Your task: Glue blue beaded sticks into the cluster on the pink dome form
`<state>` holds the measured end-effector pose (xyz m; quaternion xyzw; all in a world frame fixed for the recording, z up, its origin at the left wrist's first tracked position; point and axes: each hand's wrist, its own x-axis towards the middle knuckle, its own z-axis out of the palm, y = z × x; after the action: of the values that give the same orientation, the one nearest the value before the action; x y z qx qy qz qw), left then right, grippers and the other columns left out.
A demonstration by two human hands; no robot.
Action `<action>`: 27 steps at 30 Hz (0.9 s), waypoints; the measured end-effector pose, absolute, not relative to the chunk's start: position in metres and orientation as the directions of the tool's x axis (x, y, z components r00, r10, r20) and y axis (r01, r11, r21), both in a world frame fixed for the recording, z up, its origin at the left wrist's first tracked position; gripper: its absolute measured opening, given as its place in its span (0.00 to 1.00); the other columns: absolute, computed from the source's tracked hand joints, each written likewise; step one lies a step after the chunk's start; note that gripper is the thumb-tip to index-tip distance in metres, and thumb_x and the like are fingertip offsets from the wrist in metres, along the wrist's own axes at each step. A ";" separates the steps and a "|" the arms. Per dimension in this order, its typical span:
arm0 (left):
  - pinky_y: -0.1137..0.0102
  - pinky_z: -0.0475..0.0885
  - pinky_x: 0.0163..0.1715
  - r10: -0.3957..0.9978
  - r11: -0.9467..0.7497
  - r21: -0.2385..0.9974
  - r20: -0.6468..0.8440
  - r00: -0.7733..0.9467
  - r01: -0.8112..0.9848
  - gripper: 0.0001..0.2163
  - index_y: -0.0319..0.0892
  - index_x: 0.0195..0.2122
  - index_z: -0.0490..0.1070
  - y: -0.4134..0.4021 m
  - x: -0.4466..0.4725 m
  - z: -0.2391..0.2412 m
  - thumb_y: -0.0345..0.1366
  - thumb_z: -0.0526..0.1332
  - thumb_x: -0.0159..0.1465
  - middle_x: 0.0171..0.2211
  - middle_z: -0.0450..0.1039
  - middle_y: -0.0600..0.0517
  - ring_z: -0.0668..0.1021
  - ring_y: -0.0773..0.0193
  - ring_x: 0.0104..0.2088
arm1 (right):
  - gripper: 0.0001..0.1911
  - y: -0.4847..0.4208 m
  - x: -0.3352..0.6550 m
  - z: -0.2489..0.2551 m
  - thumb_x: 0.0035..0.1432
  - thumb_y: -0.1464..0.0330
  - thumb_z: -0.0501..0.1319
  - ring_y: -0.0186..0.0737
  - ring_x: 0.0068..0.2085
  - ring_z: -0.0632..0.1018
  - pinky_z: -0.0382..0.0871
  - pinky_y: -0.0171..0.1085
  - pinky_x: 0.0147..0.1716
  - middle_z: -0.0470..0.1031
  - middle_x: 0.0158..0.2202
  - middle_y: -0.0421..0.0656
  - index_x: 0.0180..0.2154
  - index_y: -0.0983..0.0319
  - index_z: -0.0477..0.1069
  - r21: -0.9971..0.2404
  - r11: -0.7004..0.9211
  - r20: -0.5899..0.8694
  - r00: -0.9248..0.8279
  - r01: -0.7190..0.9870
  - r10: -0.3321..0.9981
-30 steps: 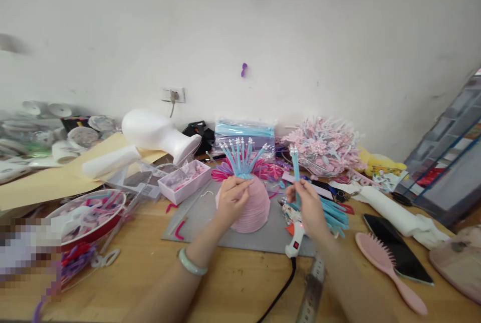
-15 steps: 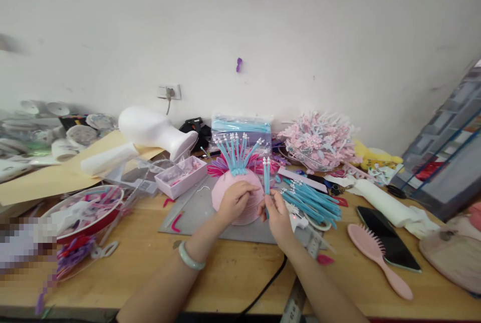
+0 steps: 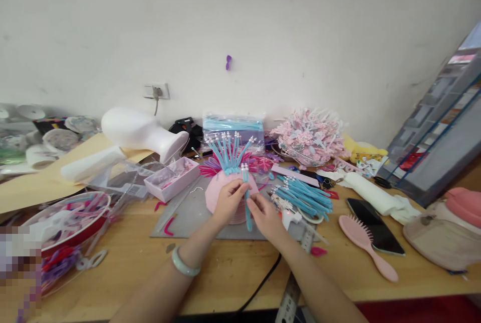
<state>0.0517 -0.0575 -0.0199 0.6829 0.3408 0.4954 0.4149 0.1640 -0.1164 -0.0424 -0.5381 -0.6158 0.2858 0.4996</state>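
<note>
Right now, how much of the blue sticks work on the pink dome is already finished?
Done: a fan of blue sticks already stands on top of the pink dome. In hand: the right hand holds one more blue stick against the dome, and the left hand steadies it. Left: a pile of loose blue sticks lies on the table to the right.

So the right hand (image 3: 267,217) started out over by the glue gun (image 3: 286,213) holding a blue stick (image 3: 246,195) upright, well apart from the pink dome (image 3: 225,194). It's since swung left across the mat, and now that stick sits right against the dome's front, with the left hand (image 3: 227,202) meeting it there. The two hands were spread apart before, now they're practically touching. The view has also drifted right a bit.
</note>
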 end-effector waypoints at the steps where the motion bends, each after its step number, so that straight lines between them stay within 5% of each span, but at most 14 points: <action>1: 0.73 0.64 0.21 0.872 -0.407 0.913 0.379 0.310 0.028 0.15 0.42 0.17 0.61 -0.059 0.051 -0.019 0.45 0.54 0.54 0.16 0.60 0.56 0.65 0.69 0.20 | 0.16 -0.115 0.166 -0.041 0.57 0.55 0.50 0.36 0.27 0.70 0.62 0.35 0.27 0.67 0.23 0.38 0.27 0.59 0.64 -0.908 0.240 0.292 0.105 0.345 0.951; 5: 0.74 0.60 0.19 0.806 -0.328 0.943 0.306 0.507 -0.049 0.17 0.41 0.16 0.61 -0.064 0.052 -0.017 0.50 0.55 0.52 0.15 0.58 0.57 0.62 0.71 0.18 | 0.21 -0.109 0.172 -0.038 0.54 0.50 0.51 0.37 0.29 0.72 0.66 0.36 0.27 0.73 0.29 0.42 0.33 0.60 0.68 -0.987 0.159 0.151 0.234 -0.015 0.960; 9: 0.75 0.55 0.16 0.749 -0.182 0.978 0.202 0.630 -0.098 0.21 0.40 0.16 0.60 -0.068 0.058 -0.023 0.54 0.58 0.49 0.13 0.57 0.57 0.60 0.73 0.16 | 0.17 -0.107 0.176 -0.031 0.46 0.54 0.61 0.35 0.28 0.73 0.66 0.34 0.28 0.73 0.28 0.39 0.29 0.61 0.69 -0.919 0.174 0.061 0.308 -0.354 0.949; 13: 0.76 0.53 0.14 0.767 -0.066 0.983 0.162 0.621 -0.174 0.21 0.39 0.17 0.61 -0.067 0.060 -0.027 0.54 0.60 0.47 0.12 0.58 0.58 0.59 0.74 0.14 | 0.09 -0.107 0.185 -0.022 0.43 0.64 0.65 0.34 0.31 0.74 0.67 0.34 0.33 0.75 0.28 0.39 0.25 0.61 0.68 -0.781 0.265 -0.011 0.436 -0.566 0.900; 17: 0.76 0.53 0.15 0.844 -0.066 0.966 0.188 0.502 -0.251 0.18 0.39 0.18 0.63 -0.066 0.059 -0.023 0.51 0.62 0.48 0.12 0.58 0.58 0.59 0.74 0.14 | 0.09 -0.110 0.200 -0.017 0.47 0.71 0.59 0.32 0.29 0.74 0.69 0.33 0.33 0.69 0.19 0.36 0.19 0.61 0.60 -0.517 0.269 -0.033 0.333 -0.813 0.942; 21: 0.76 0.54 0.16 0.922 -0.092 0.930 0.214 0.322 -0.355 0.15 0.39 0.18 0.65 -0.060 0.056 -0.022 0.46 0.63 0.49 0.14 0.61 0.57 0.62 0.74 0.16 | 0.17 -0.116 0.213 -0.017 0.51 0.72 0.53 0.25 0.13 0.56 0.56 0.27 0.14 0.48 0.11 0.30 0.17 0.60 0.47 -0.422 0.191 0.088 0.169 -0.886 0.982; 27: 0.78 0.56 0.15 0.980 -0.137 0.755 0.196 0.021 -0.641 0.09 0.39 0.21 0.66 -0.041 0.041 -0.010 0.39 0.62 0.50 0.14 0.61 0.59 0.62 0.75 0.15 | 0.14 -0.113 0.213 -0.023 0.55 0.67 0.52 0.27 0.12 0.49 0.50 0.28 0.12 0.46 0.11 0.29 0.19 0.59 0.54 -0.696 0.220 0.138 0.173 -0.683 0.975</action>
<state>0.0413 -0.0413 -0.0100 0.3648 0.2323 0.6599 0.6143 0.2134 -0.1131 -0.0226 -0.2497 -0.2925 0.5725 0.7241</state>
